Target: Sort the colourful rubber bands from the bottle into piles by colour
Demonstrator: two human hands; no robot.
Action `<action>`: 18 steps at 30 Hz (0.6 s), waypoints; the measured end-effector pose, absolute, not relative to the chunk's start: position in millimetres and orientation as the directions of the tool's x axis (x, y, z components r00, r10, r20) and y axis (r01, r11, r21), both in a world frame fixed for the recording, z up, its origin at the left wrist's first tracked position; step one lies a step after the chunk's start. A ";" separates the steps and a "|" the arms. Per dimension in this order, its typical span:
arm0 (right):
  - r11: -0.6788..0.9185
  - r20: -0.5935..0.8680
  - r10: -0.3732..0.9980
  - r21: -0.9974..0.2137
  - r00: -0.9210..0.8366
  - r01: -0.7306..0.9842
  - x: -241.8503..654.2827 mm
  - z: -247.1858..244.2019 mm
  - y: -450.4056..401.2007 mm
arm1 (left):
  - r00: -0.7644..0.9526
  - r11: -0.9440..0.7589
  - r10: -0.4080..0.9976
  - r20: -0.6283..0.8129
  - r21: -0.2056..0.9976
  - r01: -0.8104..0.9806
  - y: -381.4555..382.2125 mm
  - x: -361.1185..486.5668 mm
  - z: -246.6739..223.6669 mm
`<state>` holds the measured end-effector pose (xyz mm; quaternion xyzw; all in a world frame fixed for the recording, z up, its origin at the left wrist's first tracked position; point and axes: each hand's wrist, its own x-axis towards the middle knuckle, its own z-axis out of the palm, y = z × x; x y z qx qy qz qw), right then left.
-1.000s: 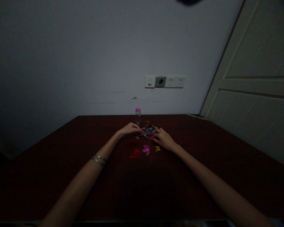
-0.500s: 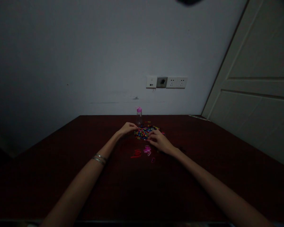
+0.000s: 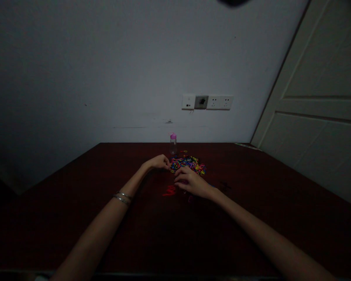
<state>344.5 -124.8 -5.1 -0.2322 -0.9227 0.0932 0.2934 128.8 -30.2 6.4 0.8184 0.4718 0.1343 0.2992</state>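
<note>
Currently, the right hand (image 3: 193, 183) curls over pink clips (image 3: 183, 182) beside red clips (image 3: 170, 191).

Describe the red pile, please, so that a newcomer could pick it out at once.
On the dark table, find the mixed-colour heap in front of the bottle. Nearer the viewer, just left of the right hand, lies the red pile. It is small and all red, unlike the heap.

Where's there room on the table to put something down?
The table looks bare left of the left hand, and right of the dark bits. It's crowded by the right hand: mixed pile, red bits. The bottle stands behind the pile.
</note>
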 end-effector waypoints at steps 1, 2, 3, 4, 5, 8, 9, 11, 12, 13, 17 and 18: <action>0.867 0.514 0.498 -0.317 -0.698 0.385 347.7 -4.0 -120.8 | 0.519 -0.379 0.852 -0.073 0.596 0.707 -30.0 128.8 5.4; 0.858 0.530 0.514 -0.327 -0.674 0.397 351.2 -3.4 -116.4 | 0.512 -0.379 0.856 -0.077 0.579 0.722 -29.9 128.7 4.3; 0.849 0.545 0.529 -0.336 -0.651 0.408 354.9 -3.2 -111.6 | 0.500 -0.375 0.863 -0.077 0.566 0.734 -29.9 128.7 3.1; 0.840 0.556 0.542 -0.346 -0.630 0.418 358.7 -3.5 -106.8 | 0.488 -0.369 0.870 -0.074 0.558 0.743 -29.9 128.7 1.9; 0.831 0.564 0.556 -0.357 -0.611 0.427 362.7 -4.1 -102.0 | 0.479 -0.364 0.875 -0.072 0.555 0.748 -30.0 128.6 0.8; 0.804 0.572 0.592 -0.377 -0.568 0.459 374.7 -7.3 -88.7 | 0.470 -0.350 0.880 -0.076 0.566 0.746 -30.4 128.5 -1.7; 0.794 0.573 0.604 -0.380 -0.554 0.474 378.6 -8.5 -84.9 | 0.468 -0.345 0.880 -0.079 0.571 0.745 -30.5 128.4 -2.3; 0.768 0.574 0.634 -0.392 -0.518 0.507 386.3 -10.4 -78.0 | 0.466 -0.338 0.881 -0.084 0.578 0.743 -30.5 128.2 -2.8; 0.754 0.575 0.649 -0.398 -0.499 0.522 390.1 -11.2 -74.8 | 0.468 -0.336 0.879 -0.089 0.581 0.742 -30.2 127.8 -2.6; 0.742 0.577 0.660 -0.403 -0.481 0.535 393.7 -12.0 -71.8 | 0.474 -0.336 0.875 -0.096 0.585 0.739 -29.7 127.1 -1.9; 0.716 0.589 0.681 -0.408 -0.436 0.566 407.9 -14.2 -60.5 | 0.515 -0.341 0.848 -0.128 0.613 0.713 -27.8 120.9 7.7; 0.707 0.582 0.690 -0.416 -0.430 0.572 411.2 -14.4 -58.1 | 0.523 -0.332 0.839 -0.148 0.621 0.710 -28.3 119.2 12.0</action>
